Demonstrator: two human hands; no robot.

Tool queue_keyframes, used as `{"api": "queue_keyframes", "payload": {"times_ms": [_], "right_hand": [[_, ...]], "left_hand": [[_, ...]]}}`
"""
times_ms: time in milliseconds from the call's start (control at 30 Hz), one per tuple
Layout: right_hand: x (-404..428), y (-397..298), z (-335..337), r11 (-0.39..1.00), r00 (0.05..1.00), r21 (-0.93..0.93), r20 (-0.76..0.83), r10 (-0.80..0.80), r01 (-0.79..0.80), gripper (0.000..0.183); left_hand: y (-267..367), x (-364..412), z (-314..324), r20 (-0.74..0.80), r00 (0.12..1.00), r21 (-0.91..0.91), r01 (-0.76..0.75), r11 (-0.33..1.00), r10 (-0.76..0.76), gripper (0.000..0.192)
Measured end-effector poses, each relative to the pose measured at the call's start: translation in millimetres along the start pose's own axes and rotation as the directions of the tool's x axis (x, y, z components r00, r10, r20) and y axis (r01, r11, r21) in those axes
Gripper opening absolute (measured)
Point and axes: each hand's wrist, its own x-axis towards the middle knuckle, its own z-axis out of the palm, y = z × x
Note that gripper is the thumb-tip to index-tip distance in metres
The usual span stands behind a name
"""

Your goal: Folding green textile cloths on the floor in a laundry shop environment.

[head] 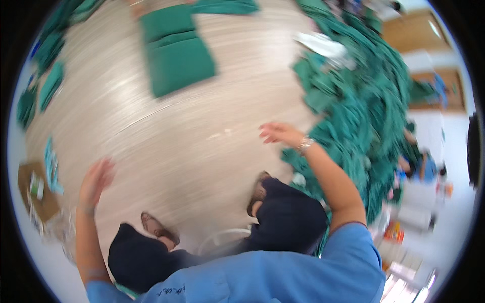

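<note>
My left hand (97,180) hangs in the air over the pale wood-look floor (170,151), blurred and holding nothing. My right hand (279,134), with a metal bracelet at the wrist, is also empty, its fingers loosely bent. It is nearest to a large heap of crumpled green cloth (360,110) on the right. Beyond both hands, a flat, folded green cloth (182,62) lies on the floor. My knees are spread, and both shoes rest on the floor.
A white cloth (322,44) lies on the heap. More green cloth (225,5) is at the far edge, folded green bundles (51,85) at far left. A cardboard piece (39,189) lies left, beside light-blue strips (53,166). A person in blue (427,168) is beyond the heap.
</note>
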Motion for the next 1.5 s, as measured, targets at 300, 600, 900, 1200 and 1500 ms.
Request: {"api": "queue_keyframes", "payload": {"times_ms": [300, 600, 900, 1200, 1500], "right_hand": [[-111, 132, 65, 0.998, 0.974, 0.009, -0.219, -0.057, 0.06, 0.043], [-159, 126, 67, 0.917, 0.909, 0.031, -0.147, -0.39, 0.398, 0.042], [-267, 15, 112, 0.703, 0.841, -0.473, 0.188, -0.508, 0.531, 0.05], [-210, -78, 195, 0.287, 0.727, -0.768, 0.314, -0.61, 0.572, 0.053], [-167, -60, 223, 0.035, 0.893, -0.919, 0.372, -0.253, 0.392, 0.053]], "left_hand": [[-53, -110, -8, -0.097, 0.975, -0.095, -0.207, 0.974, 0.198, 0.047], [-66, -166, 61, 0.167, 0.963, 0.623, -0.269, 0.735, 0.21, 0.034], [-82, -180, 75, 0.298, 0.912, 0.752, -0.406, 0.519, 0.281, 0.035], [-83, -174, 81, 0.309, 0.927, 0.829, -0.372, 0.418, 0.214, 0.034], [-87, -184, 81, 0.163, 0.979, 0.823, -0.205, 0.529, 0.125, 0.032]]}}
